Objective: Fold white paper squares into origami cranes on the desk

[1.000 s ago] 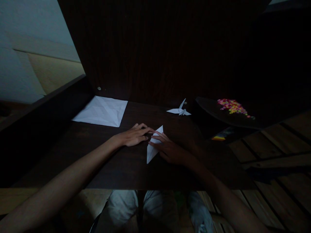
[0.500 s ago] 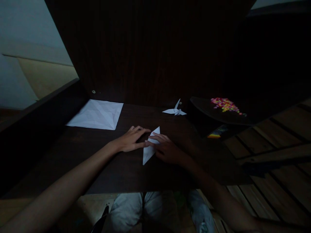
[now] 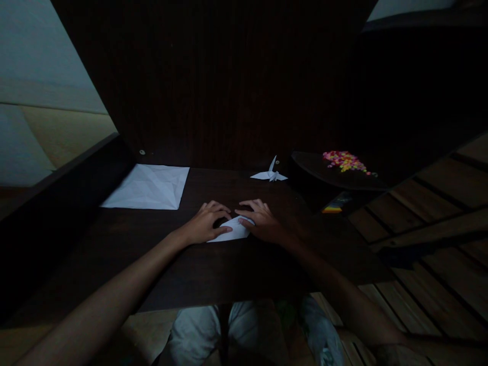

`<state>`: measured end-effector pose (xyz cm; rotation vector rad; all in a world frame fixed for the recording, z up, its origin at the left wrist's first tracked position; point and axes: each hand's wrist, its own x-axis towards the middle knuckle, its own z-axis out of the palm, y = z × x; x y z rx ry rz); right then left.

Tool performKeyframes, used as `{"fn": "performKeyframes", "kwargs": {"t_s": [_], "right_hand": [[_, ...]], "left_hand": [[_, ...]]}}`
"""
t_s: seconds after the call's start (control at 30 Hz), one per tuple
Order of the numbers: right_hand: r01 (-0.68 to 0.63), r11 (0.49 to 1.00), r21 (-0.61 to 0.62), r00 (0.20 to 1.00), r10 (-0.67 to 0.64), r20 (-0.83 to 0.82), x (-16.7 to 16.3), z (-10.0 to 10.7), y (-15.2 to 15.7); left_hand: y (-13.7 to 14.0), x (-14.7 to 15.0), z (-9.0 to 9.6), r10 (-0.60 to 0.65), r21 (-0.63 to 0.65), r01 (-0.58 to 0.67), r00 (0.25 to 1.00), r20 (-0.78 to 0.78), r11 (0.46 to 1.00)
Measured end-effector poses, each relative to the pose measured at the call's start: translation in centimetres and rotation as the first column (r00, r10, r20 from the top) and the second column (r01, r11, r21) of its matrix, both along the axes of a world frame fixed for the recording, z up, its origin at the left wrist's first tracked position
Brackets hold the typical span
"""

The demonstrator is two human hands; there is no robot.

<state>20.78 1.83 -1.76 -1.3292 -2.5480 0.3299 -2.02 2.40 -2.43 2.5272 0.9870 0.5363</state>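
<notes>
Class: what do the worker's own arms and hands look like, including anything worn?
The left hand and right hand are gloveless, with slender fingers. The left forearm and right forearm are bare and slim. No watch shows; dimness hides finer detail.

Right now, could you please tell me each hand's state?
Left hand: open, thumb on the folded paper.
Right hand: open, thumb on the same paper.

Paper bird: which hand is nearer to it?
Right. The right hand is almost straight in front of the paper bird, on the person's side, apart from it; the left hand is farther off, in front and to its left.
</notes>
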Motion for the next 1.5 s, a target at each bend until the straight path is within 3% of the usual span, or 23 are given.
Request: {"fn": "performKeyframes", "kwargs": {"t_s": [0.2,0.47,0.73,0.9,1.3,1.5], "right_hand": [[-0.090,0.992,-0.089,0.995,0.085,-0.052,-0.3,0.3,1.3],[-0.099,0.985,-0.139,0.982,0.075,-0.173,-0.4,-0.2,1.5],[-0.071,0.966,-0.247,0.927,-0.027,-0.375,-0.3,-0.5,1.1],[-0.004,0.977,-0.214,0.923,-0.079,-0.377,0.2,-0.5,1.2],[0.011,0.984,-0.179,0.938,-0.073,-0.340,0.9,0.3,1.1],[0.037,0.974,-0.224,0.914,-0.123,-0.386,0.9,0.4,1.2]], "left_hand": [[0.1,-0.2,0.0,0.056,0.030,-0.056,0.998,-0.006,0.998],[0.0,-0.2,-0.2,0.078,0.052,-0.079,0.997,0.022,0.995],[0.1,0.0,0.2,0.108,-0.093,-0.093,0.978,0.180,0.991],[0.2,-0.2,0.3,0.156,-0.126,-0.129,0.960,0.235,0.984],[0.2,-0.7,0.9,0.231,-0.200,-0.182,0.938,0.258,0.963],[0.3,-0.8,0.9,0.348,-0.320,-0.269,0.911,0.223,0.908]]}}
